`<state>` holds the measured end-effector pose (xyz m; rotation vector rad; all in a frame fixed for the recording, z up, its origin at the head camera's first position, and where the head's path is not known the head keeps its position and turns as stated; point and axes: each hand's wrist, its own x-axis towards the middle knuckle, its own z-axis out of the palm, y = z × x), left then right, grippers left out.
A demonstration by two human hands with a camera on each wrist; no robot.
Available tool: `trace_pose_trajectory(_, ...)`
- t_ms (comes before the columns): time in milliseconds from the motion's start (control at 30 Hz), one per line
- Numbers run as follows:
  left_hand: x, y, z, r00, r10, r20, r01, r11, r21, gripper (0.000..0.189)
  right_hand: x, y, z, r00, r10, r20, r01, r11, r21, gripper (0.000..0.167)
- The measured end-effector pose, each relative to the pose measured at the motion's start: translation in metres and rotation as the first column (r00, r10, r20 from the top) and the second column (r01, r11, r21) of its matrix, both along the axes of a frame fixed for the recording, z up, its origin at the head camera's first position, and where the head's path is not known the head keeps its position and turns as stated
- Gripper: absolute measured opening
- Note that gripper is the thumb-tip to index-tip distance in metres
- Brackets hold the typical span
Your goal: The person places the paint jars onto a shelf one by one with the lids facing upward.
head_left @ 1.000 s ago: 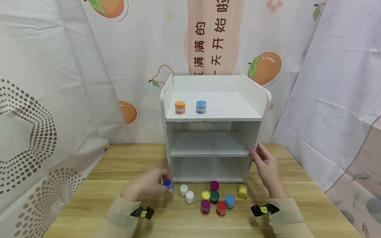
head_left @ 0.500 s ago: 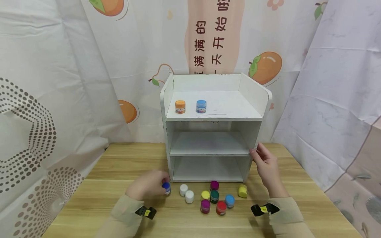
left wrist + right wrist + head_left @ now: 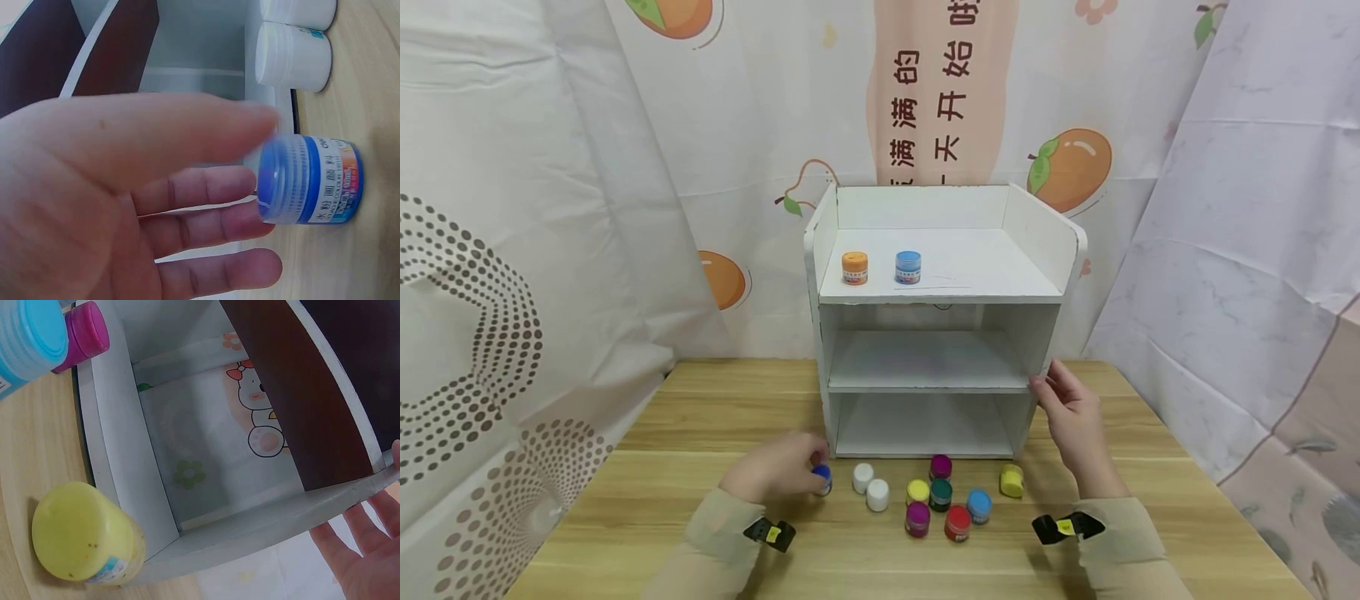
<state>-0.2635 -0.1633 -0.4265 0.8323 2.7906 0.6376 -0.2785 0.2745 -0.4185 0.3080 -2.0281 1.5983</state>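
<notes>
In the head view, my left hand (image 3: 781, 467) is at a small blue paint jar (image 3: 823, 480), left of the shelf's front corner. The left wrist view has this paint jar (image 3: 311, 180) upright at the table, its label facing out. My thumb (image 3: 250, 128) overlaps the lid's edge and several fingers lie behind the lid; the index finger is hidden. My right hand (image 3: 1072, 421) grips the right side panel of the white shelf (image 3: 928, 388), thumb at the front edge and fingers along the outside. On its top board stand an orange paint jar (image 3: 854, 268) and a light blue one (image 3: 907, 267).
Before the shelf stand two white jars (image 3: 877, 495), a dark green jar (image 3: 941, 495), a red jar (image 3: 957, 523), a light blue jar (image 3: 979, 506) and purple and yellow ones. Another yellow jar (image 3: 1012, 481) lies tipped near the right corner. A printed curtain (image 3: 760, 275) hangs behind.
The blue jar has shifted slightly and turned in my left hand, which has moved a little to the right. My right hand stays at the shelf's side.
</notes>
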Motion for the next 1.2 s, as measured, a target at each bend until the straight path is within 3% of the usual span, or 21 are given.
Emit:
trace_pose_trajectory(167,0.0002,-0.0003,0.0017,1.000,0.013,0.000,-0.013,1.000,0.027,0.020,-0.0003,0.0003,0.0007,1.000,0.004,-0.005,-0.004,1.000,0.002,0.046)
trace_pose_trajectory(467,-0.0025,-0.0015,-0.0014,0.999,-0.030,-0.016,0.030,1.000,-0.008,0.006,-0.0007,0.0008,-0.0003,1.000,0.010,-0.001,-0.010,1.000,-0.005,0.046)
trace_pose_trajectory(1200,-0.0013,0.0012,-0.0035,0.999,0.011,-0.030,-0.011,1.000,-0.020,0.010,-0.0008,0.0007,-0.0012,1.000,-0.008,0.007,0.008,1.000,-0.001,0.046)
